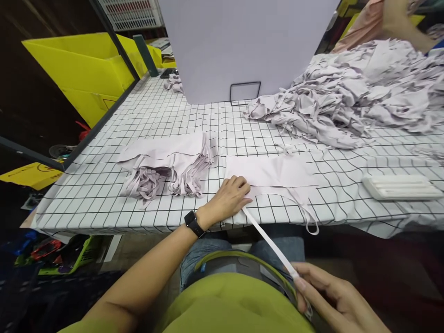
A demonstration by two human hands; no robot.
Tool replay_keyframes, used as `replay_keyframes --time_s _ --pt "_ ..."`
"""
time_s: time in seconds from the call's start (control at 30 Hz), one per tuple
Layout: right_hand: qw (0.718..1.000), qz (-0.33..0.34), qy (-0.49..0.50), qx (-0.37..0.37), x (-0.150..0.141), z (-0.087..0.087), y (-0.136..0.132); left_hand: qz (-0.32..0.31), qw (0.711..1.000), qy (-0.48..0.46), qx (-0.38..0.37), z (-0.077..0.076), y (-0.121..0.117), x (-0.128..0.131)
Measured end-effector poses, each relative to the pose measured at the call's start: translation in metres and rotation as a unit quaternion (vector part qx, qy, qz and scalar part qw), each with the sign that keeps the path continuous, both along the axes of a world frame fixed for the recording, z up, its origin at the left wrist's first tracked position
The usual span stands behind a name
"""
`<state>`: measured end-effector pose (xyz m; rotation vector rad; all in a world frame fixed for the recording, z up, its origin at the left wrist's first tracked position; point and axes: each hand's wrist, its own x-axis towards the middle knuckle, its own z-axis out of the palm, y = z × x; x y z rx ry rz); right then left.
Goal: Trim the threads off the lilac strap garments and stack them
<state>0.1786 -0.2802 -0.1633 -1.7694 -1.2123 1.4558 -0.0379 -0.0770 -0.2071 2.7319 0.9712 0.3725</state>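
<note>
So the left hand (233, 196) is half-curled over the left end of a pale pinkish fabric piece (270, 171) lying flat near the front edge of the grid-cloth-covered desk (229, 129). Can't tell if it's pinching the cloth or just pressing on it. Right hand (324, 289) is down over the lap, thumb and fingers closed on a long strap (268, 238) that runs pretty much straight up to the left hand. A neat stack of similar pieces (163, 155) sits to the left, straps bunched in front, and there's a big messy fabric heap (333, 97) at the back right.
</note>
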Motion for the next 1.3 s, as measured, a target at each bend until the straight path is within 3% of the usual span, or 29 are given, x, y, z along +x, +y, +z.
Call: replay_keyframes --time_s 0.1,0.17,0.23,0.3,0.37,0.43,0.63,0.73,0.8,0.87,0.93,1.0,1.07,1.17,1.3 --pt "0.984 -0.146 0.094 -0.036 -0.005 0.006 0.004 0.003 1.000 0.002 -0.002 0.000 -0.001 0.001" --pt "0.960 -0.203 0.188 -0.056 -0.007 0.008 0.014 0.010 0.999 -0.034 0.008 0.007 -0.009 0.004" --pt "0.927 -0.255 0.269 -0.059 -0.009 0.009 0.027 -0.004 0.993 -0.114 0.018 0.020 -0.024 0.008" --pt "0.897 -0.299 0.322 -0.055 -0.011 0.009 0.041 -0.069 0.980 -0.189 0.009 0.038 -0.043 0.012" --pt "0.877 -0.318 0.356 -0.059 -0.014 0.007 0.052 -0.152 0.968 -0.198 -0.015 0.054 -0.060 0.016" --pt "0.867 -0.318 0.377 -0.071 -0.018 0.006 0.060 -0.196 0.964 -0.179 -0.025 0.063 -0.069 0.019" --pt "0.885 -0.254 0.374 -0.108 -0.022 0.001 0.068 -0.206 0.969 -0.136 0.001 0.055 -0.068 0.024" --pt "0.914 -0.209 0.336 -0.087 -0.019 -0.008 0.065 -0.157 0.967 -0.191 -0.065 0.050 -0.070 0.027" --pt "0.945 -0.197 0.257 -0.038 -0.018 -0.013 0.063 -0.055 0.942 -0.277 -0.183 0.048 -0.072 0.030" --pt "0.967 -0.199 0.156 0.041 -0.019 -0.016 0.061 0.067 0.882 -0.336 -0.324 0.048 -0.072 0.034" --pt "0.969 -0.196 0.090 0.119 -0.021 -0.017 0.061 0.145 0.812 -0.351 -0.444 0.047 -0.071 0.037" --pt "0.966 -0.183 0.067 0.171 -0.024 -0.018 0.063 0.175 0.753 -0.357 -0.525 0.046 -0.068 0.039" --pt "0.963 -0.179 0.058 0.194 -0.028 -0.019 0.066 0.187 0.718 -0.366 -0.562 0.045 -0.065 0.039" --pt "0.963 -0.179 0.067 0.189 -0.030 -0.021 0.072 0.199 0.717 -0.363 -0.561 0.044 -0.062 0.038" --pt "0.967 -0.181 0.069 0.167 -0.031 -0.025 0.079 0.194 0.770 -0.325 -0.514 0.043 -0.059 0.032"
